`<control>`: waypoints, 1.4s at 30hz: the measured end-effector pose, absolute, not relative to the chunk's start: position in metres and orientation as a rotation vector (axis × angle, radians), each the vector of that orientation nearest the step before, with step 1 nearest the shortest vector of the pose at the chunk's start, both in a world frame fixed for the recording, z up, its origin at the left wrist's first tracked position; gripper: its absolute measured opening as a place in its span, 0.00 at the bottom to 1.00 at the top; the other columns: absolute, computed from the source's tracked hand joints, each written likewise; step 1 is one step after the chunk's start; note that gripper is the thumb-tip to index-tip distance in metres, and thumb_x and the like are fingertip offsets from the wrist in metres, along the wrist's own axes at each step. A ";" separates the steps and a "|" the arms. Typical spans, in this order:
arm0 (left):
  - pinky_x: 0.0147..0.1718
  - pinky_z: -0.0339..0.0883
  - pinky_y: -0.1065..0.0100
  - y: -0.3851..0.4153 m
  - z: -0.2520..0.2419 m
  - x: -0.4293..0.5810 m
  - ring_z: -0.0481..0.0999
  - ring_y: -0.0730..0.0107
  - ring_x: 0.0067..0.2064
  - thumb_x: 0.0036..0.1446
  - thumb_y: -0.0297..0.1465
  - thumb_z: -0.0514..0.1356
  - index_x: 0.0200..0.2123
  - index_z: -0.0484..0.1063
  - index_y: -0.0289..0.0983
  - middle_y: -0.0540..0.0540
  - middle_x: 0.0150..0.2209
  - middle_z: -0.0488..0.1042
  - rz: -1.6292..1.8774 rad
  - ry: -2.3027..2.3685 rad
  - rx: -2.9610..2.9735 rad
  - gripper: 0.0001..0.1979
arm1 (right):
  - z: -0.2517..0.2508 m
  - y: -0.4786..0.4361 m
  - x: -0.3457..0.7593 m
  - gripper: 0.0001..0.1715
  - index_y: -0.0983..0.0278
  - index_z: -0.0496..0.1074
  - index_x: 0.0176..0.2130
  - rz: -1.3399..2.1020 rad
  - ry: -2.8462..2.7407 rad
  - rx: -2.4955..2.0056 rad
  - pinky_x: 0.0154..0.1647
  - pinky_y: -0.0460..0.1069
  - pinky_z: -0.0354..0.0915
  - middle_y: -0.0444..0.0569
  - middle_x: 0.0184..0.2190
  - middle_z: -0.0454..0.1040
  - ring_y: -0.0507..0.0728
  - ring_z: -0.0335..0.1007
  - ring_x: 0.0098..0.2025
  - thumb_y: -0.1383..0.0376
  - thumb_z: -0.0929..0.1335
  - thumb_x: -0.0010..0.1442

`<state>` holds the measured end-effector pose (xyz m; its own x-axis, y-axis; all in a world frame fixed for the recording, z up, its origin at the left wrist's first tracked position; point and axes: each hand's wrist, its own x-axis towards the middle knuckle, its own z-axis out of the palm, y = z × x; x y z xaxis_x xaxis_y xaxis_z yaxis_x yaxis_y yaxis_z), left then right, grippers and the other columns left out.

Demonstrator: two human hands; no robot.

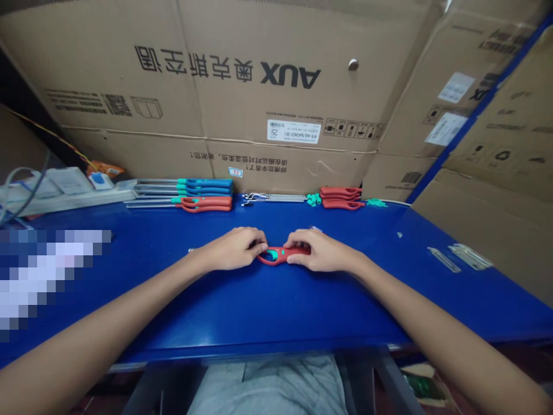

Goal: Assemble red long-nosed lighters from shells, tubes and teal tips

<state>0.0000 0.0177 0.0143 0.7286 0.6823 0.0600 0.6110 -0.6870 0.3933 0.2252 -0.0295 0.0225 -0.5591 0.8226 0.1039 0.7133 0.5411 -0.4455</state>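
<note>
A red long-nosed gas lighter (280, 255) with a green trigger lies level just over or on the blue table, between both hands. My right hand (322, 249) is closed around the rear of its handle. My left hand (235, 248) pinches its front end by the trigger guard, with the fingertips closed. A small metal tip (191, 250) shows to the left of my left wrist; whatever joins it to the lighter is hidden behind the hand. Another small metal piece (315, 228) lies just behind my right hand.
At the back lie stacked blue lighters (207, 187) and red lighters (209, 203), metal rods (285, 198), green parts (314, 200) and red handles (341, 197). Clear plastic pieces (470, 256) lie right. A power strip (73, 196) is left. Cardboard (242, 104) walls the table (268, 311).
</note>
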 end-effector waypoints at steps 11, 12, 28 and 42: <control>0.24 0.56 0.72 0.030 0.016 0.010 0.64 0.73 0.25 0.44 0.37 0.58 0.26 0.77 0.33 0.49 0.22 0.72 0.266 1.184 2.120 0.14 | 0.024 -0.027 0.222 0.07 0.66 0.75 0.38 0.560 -2.452 -1.367 0.37 0.49 0.60 0.51 0.37 0.76 0.54 0.68 0.35 0.66 0.69 0.58; 0.24 0.55 0.72 0.031 0.015 0.011 0.64 0.73 0.24 0.44 0.37 0.58 0.26 0.77 0.33 0.50 0.21 0.72 0.266 1.197 2.119 0.13 | 0.024 -0.027 0.221 0.08 0.66 0.75 0.39 0.550 -2.467 -1.371 0.37 0.49 0.61 0.52 0.38 0.76 0.55 0.69 0.36 0.66 0.68 0.59; 0.25 0.54 0.72 0.028 0.020 0.001 0.62 0.73 0.25 0.45 0.44 0.57 0.28 0.77 0.32 0.50 0.22 0.69 0.295 1.052 2.138 0.20 | 0.028 -0.034 0.224 0.13 0.65 0.73 0.45 0.434 -2.560 -1.251 0.46 0.52 0.60 0.53 0.41 0.74 0.57 0.68 0.42 0.64 0.62 0.65; 0.28 0.60 0.71 0.027 0.020 0.000 0.69 0.69 0.29 0.47 0.42 0.58 0.30 0.78 0.32 0.46 0.27 0.76 0.305 1.041 2.164 0.19 | 0.028 -0.034 0.226 0.13 0.65 0.73 0.45 0.419 -2.559 -1.226 0.46 0.53 0.61 0.53 0.41 0.74 0.57 0.68 0.41 0.63 0.64 0.64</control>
